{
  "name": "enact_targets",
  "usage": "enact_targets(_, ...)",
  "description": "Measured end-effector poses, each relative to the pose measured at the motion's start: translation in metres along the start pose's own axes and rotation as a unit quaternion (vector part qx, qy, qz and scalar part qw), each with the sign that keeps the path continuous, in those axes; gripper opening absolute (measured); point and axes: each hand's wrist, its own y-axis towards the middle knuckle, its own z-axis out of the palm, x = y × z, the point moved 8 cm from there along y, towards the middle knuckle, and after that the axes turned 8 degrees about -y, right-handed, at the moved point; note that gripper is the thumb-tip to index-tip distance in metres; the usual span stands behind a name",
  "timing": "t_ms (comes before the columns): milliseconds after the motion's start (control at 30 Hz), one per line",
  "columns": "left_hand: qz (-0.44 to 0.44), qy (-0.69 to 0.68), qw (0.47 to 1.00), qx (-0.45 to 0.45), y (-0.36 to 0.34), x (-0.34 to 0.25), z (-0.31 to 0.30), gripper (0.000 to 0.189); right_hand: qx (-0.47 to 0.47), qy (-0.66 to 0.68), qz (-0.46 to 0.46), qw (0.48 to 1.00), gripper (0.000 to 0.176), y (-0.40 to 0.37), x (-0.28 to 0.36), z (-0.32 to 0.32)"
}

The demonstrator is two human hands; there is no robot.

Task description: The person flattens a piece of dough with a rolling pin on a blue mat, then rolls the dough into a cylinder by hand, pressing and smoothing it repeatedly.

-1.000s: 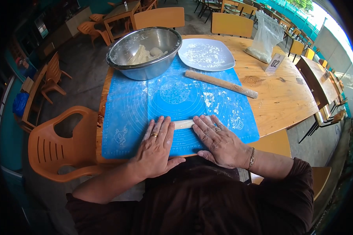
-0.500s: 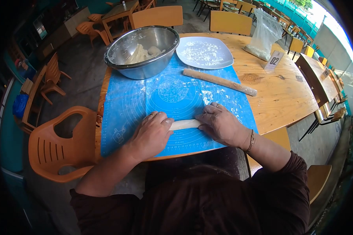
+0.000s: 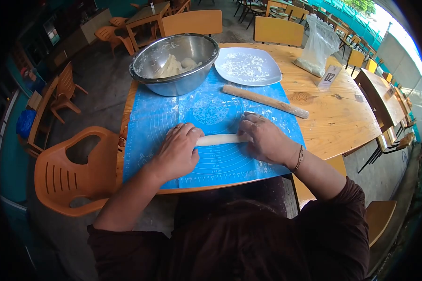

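A pale dough roll [image 3: 222,139] lies crosswise on the blue mat [image 3: 173,110], its middle bare between my two hands. My left hand [image 3: 179,150] curls over the roll's left end. Around the right end is my right hand [image 3: 266,142], with the fingers bent and the tips partly hidden. Beyond the hands, a wooden rolling pin [image 3: 266,101] rests slantwise on the mat's far right part. The steel bowl [image 3: 173,86] at the mat's far left corner holds dough [image 3: 170,68]. Next to it stands a white plate [image 3: 246,66] dusted with flour.
A plastic bag [image 3: 318,47] of white powder and a number card [image 3: 329,77] stand on the wooden table [image 3: 335,117] at the far right. An orange chair [image 3: 75,173] is close on the left. Yellow chairs [image 3: 279,31] line the table's far side.
Both hands have moved away from my body along the mat, and the dough roll between them has shifted the same way. More of the roll shows between the hands.
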Motion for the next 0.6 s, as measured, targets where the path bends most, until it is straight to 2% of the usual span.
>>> enact_targets(33,-0.002,0.0,1.0,0.0,0.003,-0.003,-0.008,0.022,0.022,0.04,-0.007,0.999,0.023,0.001,-0.001,-0.002)
enact_targets(67,-0.051,-0.075,0.996,0.025,0.01,0.002,-0.014,0.023,0.024,0.041,-0.008,0.999,0.023,0.006,-0.002,-0.002)
enact_targets(100,-0.099,-0.148,0.983,0.052,0.014,0.008,-0.014,0.025,-0.024,0.06,0.015,0.998,0.025,0.012,-0.007,-0.009)
enact_targets(133,-0.099,-0.149,0.982,0.053,0.021,0.012,-0.011,0.025,-0.075,0.077,0.038,0.993,0.027,0.018,-0.011,-0.016)
enact_targets(167,-0.091,-0.121,0.988,0.038,0.03,0.016,-0.007,0.037,-0.03,0.1,0.052,0.993,0.039,0.027,-0.013,-0.005)
enact_targets(200,-0.083,-0.092,0.992,0.022,0.036,0.019,-0.002,0.05,-0.033,0.099,0.052,0.993,0.039,0.031,-0.011,0.005)
enact_targets(233,-0.081,-0.09,0.992,0.021,0.038,0.021,0.009,0.05,-0.041,0.042,0.027,0.998,0.047,0.034,-0.004,0.017)
enact_targets(267,-0.099,-0.077,0.991,0.054,0.037,0.025,0.027,0.066,-0.049,-0.015,0.001,0.999,0.055,0.034,0.005,0.025)
enact_targets(300,-0.118,-0.064,0.987,0.088,0.032,0.026,0.039,0.082,-0.003,-0.035,-0.012,0.999,0.066,0.032,0.012,0.038)
enact_targets(400,-0.08,-0.008,0.989,0.125,0.015,0.018,0.051,0.09,0.023,-0.084,-0.017,0.996,0.065,0.012,0.022,0.058)
enact_targets(467,-0.077,-0.02,0.99,0.116,0.006,0.013,0.052,0.09,0.015,-0.089,-0.029,0.995,0.069,0.001,0.025,0.058)
enact_targets(600,-0.027,0.061,0.988,0.139,-0.011,-0.011,0.049,0.093,-0.013,-0.084,-0.058,0.995,0.071,-0.025,0.043,0.044)
